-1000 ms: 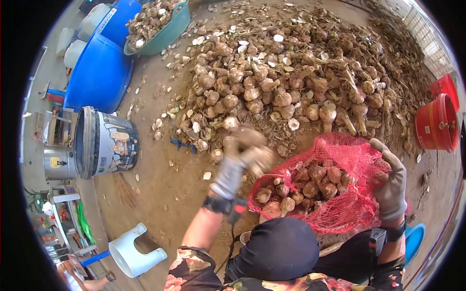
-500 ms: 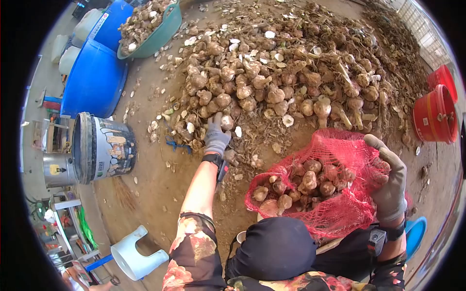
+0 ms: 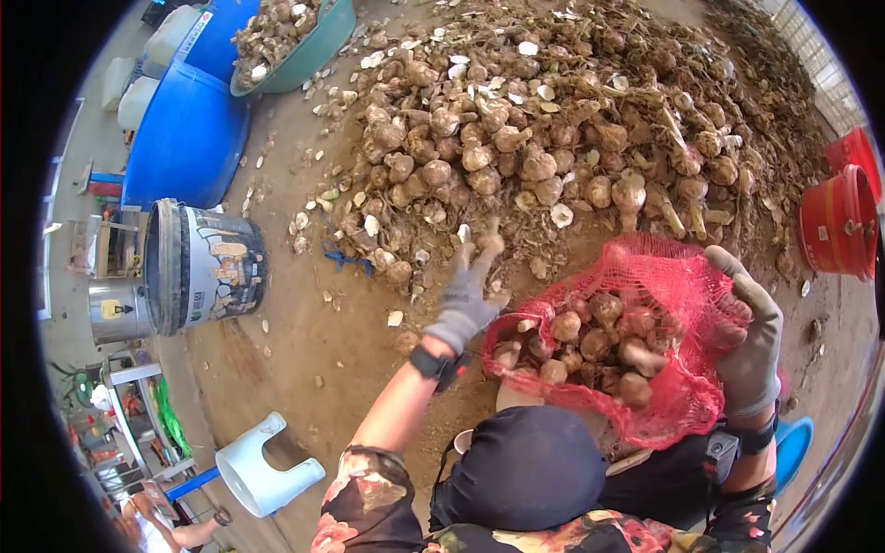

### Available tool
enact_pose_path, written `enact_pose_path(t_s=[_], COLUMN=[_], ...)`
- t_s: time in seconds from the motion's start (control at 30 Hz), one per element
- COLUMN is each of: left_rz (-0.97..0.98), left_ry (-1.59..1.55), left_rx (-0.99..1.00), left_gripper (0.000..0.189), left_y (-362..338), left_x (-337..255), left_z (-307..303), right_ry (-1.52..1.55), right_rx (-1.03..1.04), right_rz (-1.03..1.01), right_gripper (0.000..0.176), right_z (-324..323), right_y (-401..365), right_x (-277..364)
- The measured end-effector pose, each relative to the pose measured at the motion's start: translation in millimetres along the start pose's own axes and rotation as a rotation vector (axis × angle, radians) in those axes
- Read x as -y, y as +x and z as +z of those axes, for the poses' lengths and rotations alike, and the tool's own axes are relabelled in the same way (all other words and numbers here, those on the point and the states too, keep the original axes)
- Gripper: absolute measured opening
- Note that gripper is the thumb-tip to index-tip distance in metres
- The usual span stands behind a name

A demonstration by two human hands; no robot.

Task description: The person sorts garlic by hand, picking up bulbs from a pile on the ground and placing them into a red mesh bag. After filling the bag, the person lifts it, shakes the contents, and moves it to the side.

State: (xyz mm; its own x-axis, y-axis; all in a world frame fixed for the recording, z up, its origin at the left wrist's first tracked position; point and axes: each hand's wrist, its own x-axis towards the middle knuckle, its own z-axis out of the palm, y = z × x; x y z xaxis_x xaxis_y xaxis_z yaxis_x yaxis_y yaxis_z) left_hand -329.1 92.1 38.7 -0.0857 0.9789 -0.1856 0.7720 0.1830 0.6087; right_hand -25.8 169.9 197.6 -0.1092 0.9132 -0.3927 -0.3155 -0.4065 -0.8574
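My left hand (image 3: 468, 300), in a grey glove, is over the ground just left of the red mesh bag (image 3: 659, 401). Its fingers are spread, slightly blurred, and I see nothing in them. My right hand (image 3: 751, 346), also gloved, grips the right rim of the bag and keeps its mouth spread. Inside lie several garlic bulbs (image 3: 595, 344), one of them blurred by motion. Beyond both hands is a large heap of garlic bulbs (image 3: 479, 157) with dry stalks, husks and pale round pieces.
To the left stand a white-and-black bucket (image 3: 221, 263), a large blue tub (image 3: 184, 138) and a filled green basin (image 3: 309, 60). A light-blue stool (image 3: 253, 484) is at lower left. Red buckets (image 3: 834, 221) stand at right. A person (image 3: 143, 521) is partly visible at lower left.
My left hand has come away from the heap, moving right and towards the bag; the bulb by its fingers is no longer there. My right hand still holds the bag rim.
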Motion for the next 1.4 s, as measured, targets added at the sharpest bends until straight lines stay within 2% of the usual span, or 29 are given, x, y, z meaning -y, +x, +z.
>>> enact_pose_path(t_s=[0.03,0.07,0.13,0.17,0.27,0.3,0.33,0.37,0.4,0.43,0.47,0.5,0.6,0.67,0.7,0.77,0.8,0.9,0.97,1.0,1.07,1.1,1.13,1.2,1.23,1.27,1.33,1.37,1.4], left_rz=[-0.140,-0.145,-0.062,-0.062,-0.084,-0.149,-0.213,-0.360,-0.300,-0.242,-0.132,-0.146,-0.613,-0.678,-0.677,-0.658,-0.623,-0.626,-0.289,-0.289,-0.289,-0.431,-0.436,-0.118,-0.156,-0.158,0.013,-0.187,-0.360], left_ry=[0.227,0.233,0.139,0.136,0.283,0.201,0.117,-0.164,-0.185,-0.205,-0.044,0.325,0.325,0.108,0.109,0.304,0.395,0.491,0.408,0.407,-0.429,-0.704,-0.704,-0.668,-0.986,-0.987,-0.026,0.224,0.237], left_rx=[0.056,0.051,-0.151,-0.159,-0.227,-0.142,-0.062,-0.083,-0.177,-0.265,-0.328,-0.319,-0.217,-0.088,-0.093,-0.020,0.007,0.032,-0.275,-0.277,-0.453,-0.467,-0.476,0.020,0.205,0.203,-0.266,-0.402,-0.586], left_gripper=[0.080,0.080,0.070,0.070,0.061,0.057,0.053,0.046,0.047,0.047,0.053,0.064,0.076,0.080,0.080,0.080,0.074,0.070,0.051,0.051,0.035,0.034,0.034,0.059,0.071,0.071,0.078,0.078,0.080], left_y=[4,13,29,38,57,64,69,68,52,29,9,-3,-24,-19,-9,10,13,6,-9,-11,-19,-18,-20,-30,-40,-34,-8,8,23], left_x=[6,14,22,23,26,32,41,57,51,41,40,74,102,154,149,116,110,126,154,151,133,86,40,-23,-27,-21,2,35,85], left_z=[1,10,31,34,31,31,34,43,28,2,-19,-25,-73,-76,-77,-69,-62,-42,-36,-35,-36,-42,-50,-56,-45,-51,-81,-92,-106], right_ry=[0.049,0.053,-0.107,-0.417,-0.569,-0.567,-0.371,-0.175,-0.174,-0.242,-0.309,-0.155,-0.075,-0.103,-0.127,-0.184,-0.245,-0.141,-0.118,-0.096,-0.093,-0.093,-0.094,-0.309,-0.273,-0.273,-0.379,-0.381,-0.356], right_rx=[-0.043,-0.036,0.092,0.145,0.153,0.158,0.124,0.089,0.089,0.183,0.276,0.254,0.260,0.259,0.258,0.259,0.256,0.243,0.264,0.285,0.246,0.212,0.222,0.203,0.200,0.203,0.195,0.192,0.173], right_rz=[0.049,0.050,-0.090,-0.208,-0.282,-0.281,-0.224,-0.165,-0.166,-0.307,-0.447,-0.344,-0.387,-0.360,-0.343,-0.368,-0.387,-0.286,-0.305,-0.318,-0.295,-0.275,-0.272,-0.415,-0.363,-0.361,-0.339,-0.336,-0.322], right_gripper=[0.037,0.037,0.032,0.030,0.029,0.029,0.028,0.028,0.028,0.027,0.027,0.032,0.029,0.028,0.027,0.027,0.028,0.028,0.027,0.027,0.026,0.026,0.026,0.027,0.030,0.030,0.029,0.029,0.029], right_z=[2,-2,-16,-15,-12,-17,-26,-31,-31,-30,-30,-32,-25,-32,-33,-31,-30,-28,-32,-33,-28,-25,-23,-18,-23,-21,-17,-16,-15], right_y=[0,1,1,0,-3,-3,2,5,6,5,4,4,1,3,5,7,7,9,10,10,8,7,7,6,9,9,5,4,2], right_x=[-3,-4,-2,1,-2,-5,-8,-9,-9,-9,-10,-7,-11,-13,-14,-15,-15,-12,-14,-15,-16,-16,-15,-16,-17,-14,-4,-3,-2])
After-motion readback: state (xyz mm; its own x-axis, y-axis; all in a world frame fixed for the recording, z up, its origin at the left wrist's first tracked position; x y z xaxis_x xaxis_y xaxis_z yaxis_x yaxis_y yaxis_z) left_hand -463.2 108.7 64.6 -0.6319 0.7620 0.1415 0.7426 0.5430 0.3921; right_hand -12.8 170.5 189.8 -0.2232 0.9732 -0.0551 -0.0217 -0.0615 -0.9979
